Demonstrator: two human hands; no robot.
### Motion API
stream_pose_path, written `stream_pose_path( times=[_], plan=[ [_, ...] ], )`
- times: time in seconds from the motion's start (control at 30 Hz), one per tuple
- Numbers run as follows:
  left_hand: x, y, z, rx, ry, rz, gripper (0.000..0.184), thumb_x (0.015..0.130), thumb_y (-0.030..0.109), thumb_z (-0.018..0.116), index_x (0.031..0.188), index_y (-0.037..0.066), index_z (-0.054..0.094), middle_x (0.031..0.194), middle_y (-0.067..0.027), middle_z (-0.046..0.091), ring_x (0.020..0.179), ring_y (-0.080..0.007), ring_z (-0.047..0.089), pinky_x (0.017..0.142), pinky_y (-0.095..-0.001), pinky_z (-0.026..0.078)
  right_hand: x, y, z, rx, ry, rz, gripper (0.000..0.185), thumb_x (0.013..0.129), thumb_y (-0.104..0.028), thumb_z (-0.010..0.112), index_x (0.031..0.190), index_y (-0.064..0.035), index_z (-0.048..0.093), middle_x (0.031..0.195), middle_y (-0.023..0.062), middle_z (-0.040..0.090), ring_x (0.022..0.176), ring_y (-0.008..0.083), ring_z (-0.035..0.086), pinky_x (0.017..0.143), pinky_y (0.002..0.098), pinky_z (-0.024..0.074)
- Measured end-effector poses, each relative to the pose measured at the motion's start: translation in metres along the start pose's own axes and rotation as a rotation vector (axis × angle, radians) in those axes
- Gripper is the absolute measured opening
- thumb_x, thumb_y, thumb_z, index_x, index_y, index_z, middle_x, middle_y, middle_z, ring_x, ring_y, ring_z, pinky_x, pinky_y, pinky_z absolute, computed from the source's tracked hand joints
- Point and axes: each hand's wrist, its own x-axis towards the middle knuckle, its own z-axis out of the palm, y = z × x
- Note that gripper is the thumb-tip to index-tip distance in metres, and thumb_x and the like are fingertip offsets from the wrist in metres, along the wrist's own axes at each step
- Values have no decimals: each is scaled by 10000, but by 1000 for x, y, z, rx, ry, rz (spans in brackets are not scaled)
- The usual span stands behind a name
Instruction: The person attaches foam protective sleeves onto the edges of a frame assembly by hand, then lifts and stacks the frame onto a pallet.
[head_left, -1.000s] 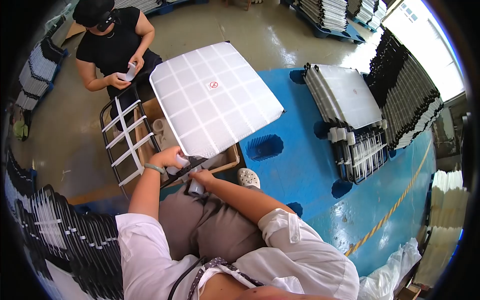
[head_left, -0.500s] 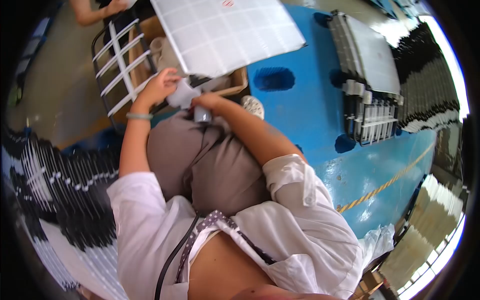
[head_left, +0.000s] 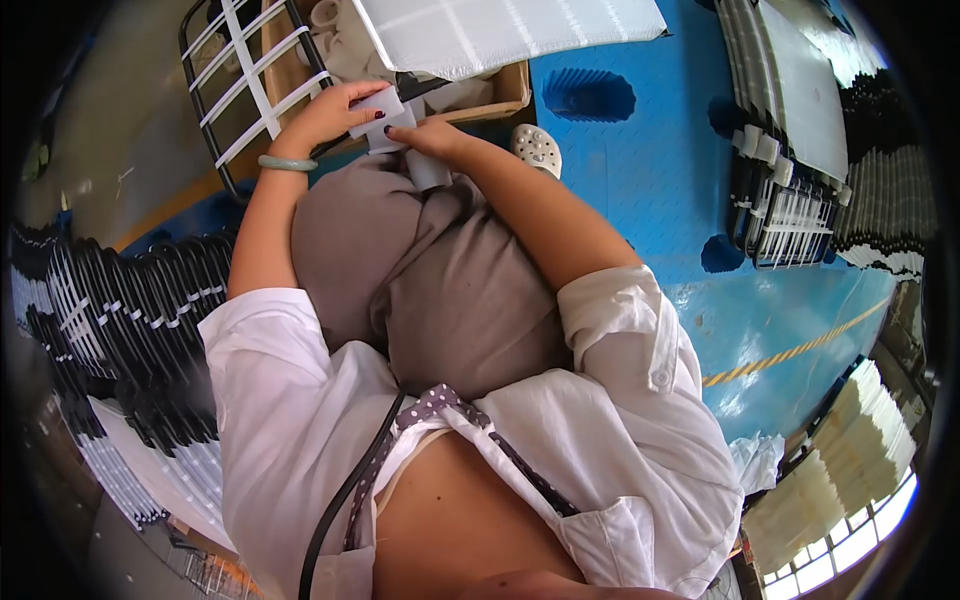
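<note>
Above my lap, my left hand (head_left: 335, 115) has its thumb and fingers closed on a pale white plastic fitting (head_left: 380, 108), whose exact kind I cannot make out. On the fitting's other side, my right hand (head_left: 432, 138) pinches its lower part with the thumb on top. Below the right hand, a greyish-white tube-like end (head_left: 428, 174) juts toward my lap; whether it belongs to the same fitting I cannot tell. Just beyond the hands stands an open box (head_left: 512, 100) with white plastic pieces (head_left: 345, 45) inside.
A white panel (head_left: 510, 30) overhangs the box. At its left leans a black frame with white straps (head_left: 240, 55). Stacked frames stand at left (head_left: 150, 310) and right (head_left: 785, 150). Blue ribbed flooring (head_left: 650, 150) lies under a white clog (head_left: 537, 150).
My left hand's fingers, looser before, now close on the white fitting, which sits at a different angle. The view has shifted, and another person's arm at upper left is out of sight.
</note>
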Motion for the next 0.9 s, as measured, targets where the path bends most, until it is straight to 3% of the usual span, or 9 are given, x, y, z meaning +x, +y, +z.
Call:
stream_pose_path(
  times=[0.13, 0.23, 0.33, 0.43, 0.53, 0.67, 0.9],
  plan=[
    [-6, 15, 10, 325, 24, 55, 463, 856, 84, 561, 1296, 39, 425, 1198, -127, 553, 1036, -227, 552, 909, -297, 416, -31, -19, -3, -96, -52, -52, 509, 743, -382, 675, 1042, 28, 632, 989, 169, 639, 859, 255, 614, 776, 335, 470],
    [-3, 0, 20, 608, 122, 236, 473, 878, 145, 530, 1319, 69, 379, 1231, -171, 517, 1057, -321, 543, 898, -347, 430, -30, -23, -4, -297, -95, -174, 517, 746, -386, 665, 1040, 37, 624, 982, 186, 637, 886, 270, 608, 808, 345, 455],
    [-4, 0, 24, 664, 130, 179, 466, 884, 174, 512, 1316, 77, 369, 1233, -176, 506, 1033, -356, 538, 845, -384, 458, -34, -30, -4, -443, -120, -227, 519, 755, -387, 654, 1039, 46, 618, 977, 195, 637, 903, 278, 604, 825, 353, 445],
    [-4, -7, 30, 750, 229, 257, 440, 877, 230, 522, 1270, 77, 397, 1104, -144, 561, 942, -330, 570, 738, -408, 485, -33, -22, -5, -375, -152, -252, 488, 767, -377, 643, 1016, 42, 628, 960, 187, 642, 894, 272, 606, 818, 353, 445],
    [-4, -10, 33, 786, 279, 257, 427, 875, 243, 527, 1253, 84, 407, 1063, -132, 576, 899, -329, 583, 708, -409, 491, -46, -27, -10, -348, -199, -193, 428, 789, -351, 632, 975, 34, 645, 930, 161, 651, 855, 240, 604, 797, 341, 448],
    [-3, -14, 37, 767, 337, 277, 418, 873, 251, 532, 1236, 81, 413, 1039, -146, 586, 900, -339, 582, 706, -414, 489, -69, -40, -16, -350, -268, -147, 306, 854, -294, 600, 936, -6, 659, 829, 43, 648, 746, 125, 553, 719, 288, 450],
    [5, -20, 38, 714, 323, 238, 414, 872, 241, 534, 1232, 78, 412, 1059, -177, 584, 930, -358, 575, 739, -430, 479, -63, -31, -13, -256, -323, -293, 278, 869, -266, 584, 941, -8, 659, 854, 24, 648, 784, 112, 553, 742, 270, 439]
  ],
)
